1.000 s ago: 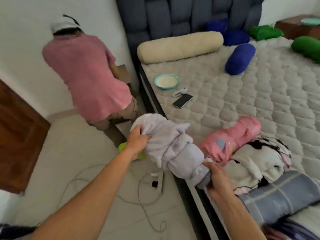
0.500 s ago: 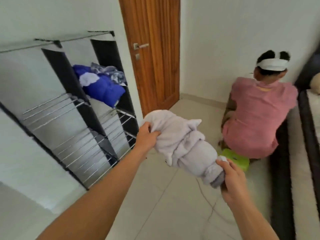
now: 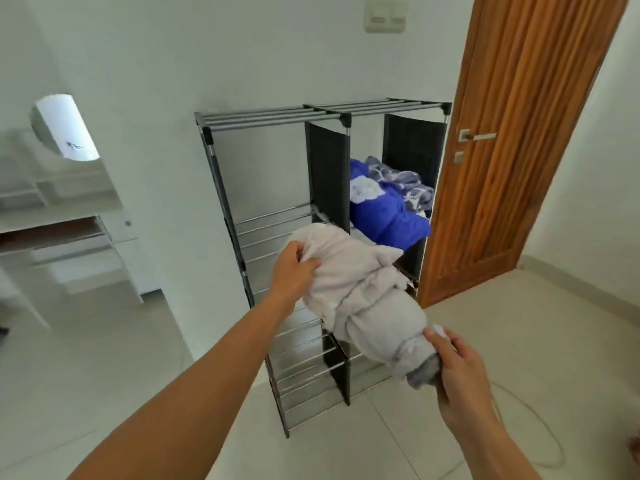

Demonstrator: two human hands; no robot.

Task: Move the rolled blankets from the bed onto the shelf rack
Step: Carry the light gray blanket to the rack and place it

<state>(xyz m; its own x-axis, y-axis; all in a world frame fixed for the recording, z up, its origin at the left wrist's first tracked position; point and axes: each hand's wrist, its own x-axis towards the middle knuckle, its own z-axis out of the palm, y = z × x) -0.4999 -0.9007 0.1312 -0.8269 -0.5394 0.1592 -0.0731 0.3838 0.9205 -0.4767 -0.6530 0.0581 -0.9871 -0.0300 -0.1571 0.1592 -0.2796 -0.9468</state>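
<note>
I carry a pale lilac rolled blanket in both hands, held slantwise in the air in front of the shelf rack. My left hand grips its upper far end. My right hand grips its lower near end. The rack is a black metal frame with bar shelves and dark fabric dividers, standing against the white wall. A blue blanket and a grey patterned blanket lie in its upper right compartment. The bed is out of view.
A closed wooden door stands just right of the rack. A white desk unit with a round mirror is at the left. A thin cable lies on the pale tiled floor at the right.
My view has swung left from the bed, past the crouching person, to face the rack head-on. The lilac blanket stays gripped in both hands and is now nearer the rack.
</note>
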